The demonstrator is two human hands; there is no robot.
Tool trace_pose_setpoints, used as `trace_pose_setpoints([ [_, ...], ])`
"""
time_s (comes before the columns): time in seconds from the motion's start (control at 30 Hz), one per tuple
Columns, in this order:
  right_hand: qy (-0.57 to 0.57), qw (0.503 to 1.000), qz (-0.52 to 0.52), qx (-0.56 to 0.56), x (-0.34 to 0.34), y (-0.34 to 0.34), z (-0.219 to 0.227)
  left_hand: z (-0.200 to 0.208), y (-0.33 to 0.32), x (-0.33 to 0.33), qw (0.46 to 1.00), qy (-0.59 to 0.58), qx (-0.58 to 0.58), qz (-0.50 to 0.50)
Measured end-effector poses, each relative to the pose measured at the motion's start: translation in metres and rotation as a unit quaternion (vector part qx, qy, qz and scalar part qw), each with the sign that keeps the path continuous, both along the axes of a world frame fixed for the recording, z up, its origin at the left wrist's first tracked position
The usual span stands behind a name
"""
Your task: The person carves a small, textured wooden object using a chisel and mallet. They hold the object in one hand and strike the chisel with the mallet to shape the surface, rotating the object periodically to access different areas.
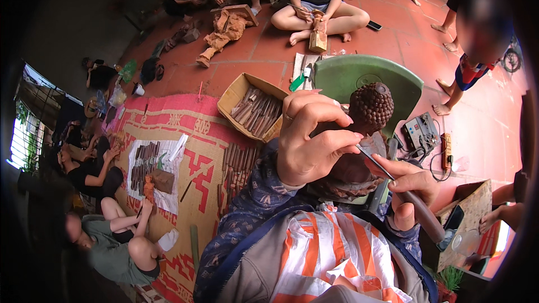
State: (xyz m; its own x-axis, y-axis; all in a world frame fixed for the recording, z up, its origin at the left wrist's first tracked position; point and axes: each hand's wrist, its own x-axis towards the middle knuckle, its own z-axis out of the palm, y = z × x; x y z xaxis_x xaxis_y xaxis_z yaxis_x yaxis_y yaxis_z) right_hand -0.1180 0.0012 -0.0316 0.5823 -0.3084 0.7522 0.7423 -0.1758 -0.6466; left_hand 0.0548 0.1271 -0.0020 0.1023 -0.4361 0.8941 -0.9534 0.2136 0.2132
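Observation:
A dark brown carved wooden figure [368, 113], with a knobbly round head, is held upright in front of me. My left hand [310, 137] wraps around its body, a ring on one finger. My right hand [409, 191] grips a chisel with a brown wooden handle [424, 213]. The chisel's metal blade [375, 160] touches the figure just below my left thumb. An orange and white striped cloth [331, 258] lies over my lap.
A cardboard box of carving tools [255, 109] sits on a patterned red mat [191, 151]. A green plastic chair [359, 78] stands behind the figure. Several people sit carving on the red tiled floor. A small power unit [420, 132] lies at right.

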Motion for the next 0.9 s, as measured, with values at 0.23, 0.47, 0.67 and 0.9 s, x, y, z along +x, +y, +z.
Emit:
trace_pose_setpoints([
  [0.23,-0.041,0.988,-0.145,0.044,-0.003,0.011,-0.017,-0.004,-0.026,0.017,0.980,0.162,0.003,-0.113],
  [0.47,-0.057,0.984,-0.166,-0.016,0.001,0.007,-0.015,0.005,-0.054,0.014,0.918,0.274,0.150,-0.243],
  [0.67,-0.027,0.982,-0.182,-0.044,0.004,0.002,-0.009,0.007,-0.064,0.004,0.849,0.411,0.154,-0.293],
  [0.9,-0.039,0.991,-0.104,-0.070,0.013,-0.001,0.001,-0.001,-0.058,0.003,0.860,0.415,0.157,-0.253],
])
